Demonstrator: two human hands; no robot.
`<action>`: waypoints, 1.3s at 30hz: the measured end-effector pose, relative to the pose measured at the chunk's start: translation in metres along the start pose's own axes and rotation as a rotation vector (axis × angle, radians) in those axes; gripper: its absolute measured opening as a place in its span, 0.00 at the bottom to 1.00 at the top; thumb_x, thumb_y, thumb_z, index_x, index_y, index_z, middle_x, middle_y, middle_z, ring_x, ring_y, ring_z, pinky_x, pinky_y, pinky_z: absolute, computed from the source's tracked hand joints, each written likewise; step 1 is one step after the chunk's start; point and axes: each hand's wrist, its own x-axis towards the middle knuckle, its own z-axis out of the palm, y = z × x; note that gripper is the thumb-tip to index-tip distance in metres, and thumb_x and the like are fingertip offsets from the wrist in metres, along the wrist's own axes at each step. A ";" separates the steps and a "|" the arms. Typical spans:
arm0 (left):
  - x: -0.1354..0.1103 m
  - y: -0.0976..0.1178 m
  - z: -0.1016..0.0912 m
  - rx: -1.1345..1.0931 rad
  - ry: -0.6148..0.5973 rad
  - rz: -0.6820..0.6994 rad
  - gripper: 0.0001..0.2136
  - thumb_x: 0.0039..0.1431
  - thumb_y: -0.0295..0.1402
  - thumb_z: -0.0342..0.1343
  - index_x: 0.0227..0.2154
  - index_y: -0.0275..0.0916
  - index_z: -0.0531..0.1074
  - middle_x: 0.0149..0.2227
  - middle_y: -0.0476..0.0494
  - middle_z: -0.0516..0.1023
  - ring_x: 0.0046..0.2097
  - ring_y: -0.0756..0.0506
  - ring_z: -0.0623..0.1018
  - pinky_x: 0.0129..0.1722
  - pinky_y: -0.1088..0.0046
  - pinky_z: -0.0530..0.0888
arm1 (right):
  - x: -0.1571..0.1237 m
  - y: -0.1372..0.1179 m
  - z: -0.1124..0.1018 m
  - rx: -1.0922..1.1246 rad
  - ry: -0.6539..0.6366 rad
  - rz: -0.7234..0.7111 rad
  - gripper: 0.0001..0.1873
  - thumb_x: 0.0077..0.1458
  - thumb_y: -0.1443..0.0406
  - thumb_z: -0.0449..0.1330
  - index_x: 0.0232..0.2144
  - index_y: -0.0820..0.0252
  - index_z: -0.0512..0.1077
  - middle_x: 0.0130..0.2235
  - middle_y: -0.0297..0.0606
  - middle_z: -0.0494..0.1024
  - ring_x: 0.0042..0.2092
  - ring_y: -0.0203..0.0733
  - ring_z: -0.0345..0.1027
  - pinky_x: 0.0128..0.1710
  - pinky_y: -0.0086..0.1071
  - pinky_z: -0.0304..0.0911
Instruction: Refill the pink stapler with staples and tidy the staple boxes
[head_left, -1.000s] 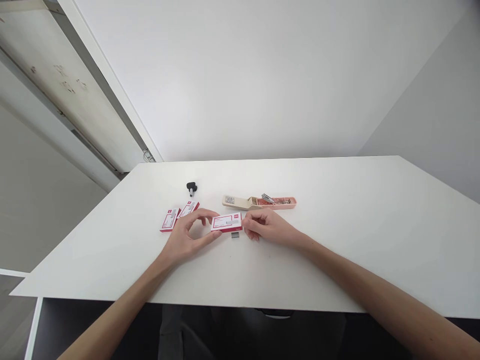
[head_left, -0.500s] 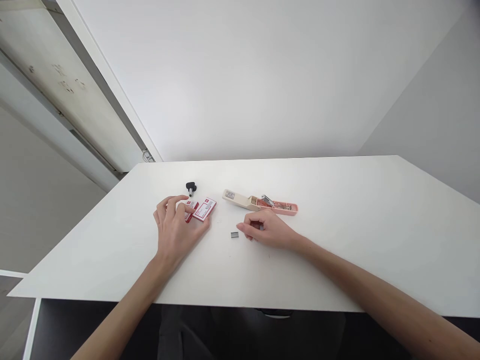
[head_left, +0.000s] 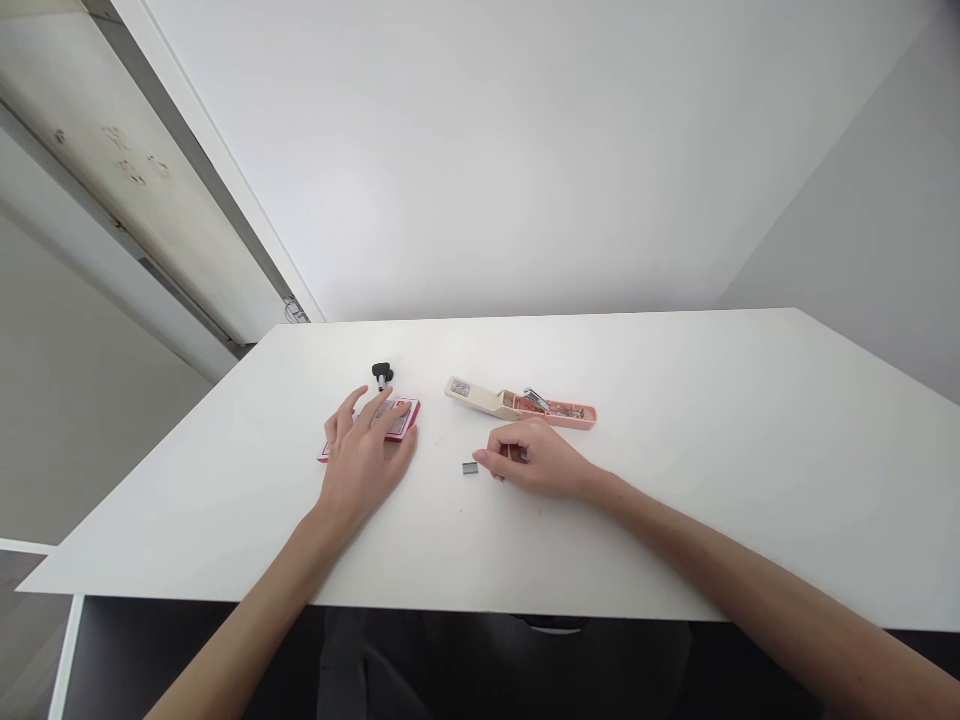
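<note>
My left hand [head_left: 364,455] lies with its fingers spread over two small red-and-white boxes. One box [head_left: 411,410] shows between its index finger and thumb, and a corner of the other box [head_left: 323,454] sticks out to the left; the rest is covered. My right hand [head_left: 529,457] rests on the table with curled fingers, and a small grey bit shows inside them, too hidden to name. Just left of its fingertips lies a short strip of staples [head_left: 470,468]. Beyond it lies a stapler [head_left: 484,398], cream and pink, opened out flat, its metal part tilted up.
A small black object with a metal tip [head_left: 382,374] lies behind my left hand. Tiny specks are scattered on the white table [head_left: 675,420]. A white wall [head_left: 510,160] rises behind the table's far edge.
My left hand has spread its fingers and moved the boxes to the left, one now peeking out on the hand's left side. The right hand and stapler have stayed put.
</note>
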 end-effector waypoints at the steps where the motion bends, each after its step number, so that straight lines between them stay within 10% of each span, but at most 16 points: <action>1: 0.000 -0.001 0.001 0.013 0.016 -0.011 0.14 0.68 0.38 0.54 0.52 0.44 0.77 0.64 0.37 0.74 0.70 0.26 0.61 0.62 0.39 0.61 | 0.000 0.000 0.000 -0.022 0.012 -0.019 0.21 0.67 0.56 0.58 0.23 0.56 0.68 0.24 0.32 0.76 0.24 0.34 0.61 0.26 0.31 0.55; 13: 0.000 -0.007 0.004 0.057 0.071 -0.067 0.17 0.69 0.37 0.51 0.58 0.41 0.72 0.64 0.32 0.72 0.70 0.26 0.61 0.62 0.40 0.61 | 0.000 0.011 -0.003 -0.424 -0.029 -0.268 0.14 0.64 0.54 0.64 0.45 0.55 0.76 0.35 0.35 0.76 0.33 0.39 0.67 0.33 0.34 0.58; 27: 0.028 0.010 0.012 -0.109 0.091 0.200 0.20 0.71 0.33 0.49 0.63 0.41 0.63 0.67 0.34 0.69 0.69 0.34 0.65 0.65 0.50 0.60 | 0.001 0.013 -0.001 -0.365 -0.023 -0.231 0.11 0.68 0.56 0.61 0.40 0.54 0.79 0.39 0.38 0.78 0.33 0.39 0.68 0.33 0.35 0.61; 39: 0.037 0.004 0.021 -0.197 -0.029 0.220 0.15 0.72 0.39 0.50 0.56 0.42 0.72 0.52 0.37 0.79 0.57 0.36 0.74 0.59 0.54 0.67 | 0.002 0.000 -0.005 0.123 0.015 0.132 0.14 0.64 0.52 0.64 0.41 0.55 0.78 0.29 0.34 0.79 0.30 0.38 0.73 0.31 0.32 0.64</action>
